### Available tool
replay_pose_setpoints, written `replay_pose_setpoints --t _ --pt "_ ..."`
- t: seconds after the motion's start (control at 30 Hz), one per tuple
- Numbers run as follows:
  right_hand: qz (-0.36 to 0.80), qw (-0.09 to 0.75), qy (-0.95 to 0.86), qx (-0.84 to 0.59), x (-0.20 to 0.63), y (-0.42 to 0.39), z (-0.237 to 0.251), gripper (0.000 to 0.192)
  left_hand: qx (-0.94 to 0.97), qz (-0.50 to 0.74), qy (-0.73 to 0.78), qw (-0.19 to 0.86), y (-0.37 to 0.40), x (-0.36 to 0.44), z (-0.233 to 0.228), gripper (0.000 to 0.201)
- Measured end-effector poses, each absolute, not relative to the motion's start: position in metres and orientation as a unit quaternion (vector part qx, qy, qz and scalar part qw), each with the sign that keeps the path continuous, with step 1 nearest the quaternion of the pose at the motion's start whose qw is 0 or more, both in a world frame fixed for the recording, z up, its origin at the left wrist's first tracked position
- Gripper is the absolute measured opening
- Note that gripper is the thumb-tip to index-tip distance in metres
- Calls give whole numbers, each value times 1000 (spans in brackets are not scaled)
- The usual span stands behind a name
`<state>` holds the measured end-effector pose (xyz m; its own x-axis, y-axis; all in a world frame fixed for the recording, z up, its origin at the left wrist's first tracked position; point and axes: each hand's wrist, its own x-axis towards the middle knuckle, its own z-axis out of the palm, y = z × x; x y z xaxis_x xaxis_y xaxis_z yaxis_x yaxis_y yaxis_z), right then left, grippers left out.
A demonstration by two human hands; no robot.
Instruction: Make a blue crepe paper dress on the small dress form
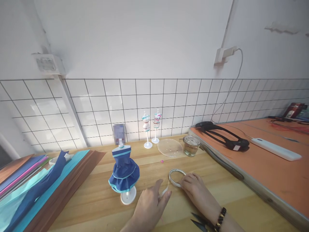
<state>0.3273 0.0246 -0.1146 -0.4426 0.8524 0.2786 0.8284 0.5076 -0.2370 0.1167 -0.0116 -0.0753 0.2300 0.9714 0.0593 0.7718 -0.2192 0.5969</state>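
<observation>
My right hand [194, 187] grips the near right side of a thin tape roll [170, 179], a whitish ring standing just off or on the wooden table. From the ring a narrow strip of tape [164, 191] runs to my left hand [148, 203], where thumb and fingers close around it. Left of that hand stands a small white mannequin [128, 195] wearing a dark blue tiered dress [124, 170] with light blue trim. Dark pointed blades, apparently of scissors [200, 223], lie beneath my right wrist; their handles are hidden.
Two small decorated mannequins [146, 124] stand by the tiled wall. A clear round plate [166, 148] and a lidded glass jar [191, 147] are beyond the tape. Coloured fabric sheets [48, 187] lie left. An orange surface [272, 167] on the right bears a black strap-like device [222, 137].
</observation>
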Motion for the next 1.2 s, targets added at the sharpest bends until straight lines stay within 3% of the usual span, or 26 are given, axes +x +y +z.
replay_pose_setpoints --t 0.1,0.2,0.3,0.43,0.53,0.6,1.0,1.2 --pt "43 188 -851 -488 330 24 -116 29 776 150 598 134 -17 115 -52 55" --pt "55 191 -856 -478 330 22 -119 49 776 136 608 92 -27 102 -19 38" --pt "64 193 -857 -474 331 21 -123 64 777 301 550 58 -35 74 10 41" --pt "71 196 -855 -475 331 21 -128 64 536 565 623 -78 -27 31 28 20" --pt "73 198 -852 -479 329 21 -129 64 539 570 620 7 -10 14 25 66" --pt "73 198 -851 -481 328 21 -129 64 570 552 604 71 -1 11 20 82" --pt "81 200 -847 -485 329 22 -129 60 574 547 571 213 7 15 10 83" --pt "87 203 -848 -482 330 23 -129 58 582 541 565 223 7 12 10 85"
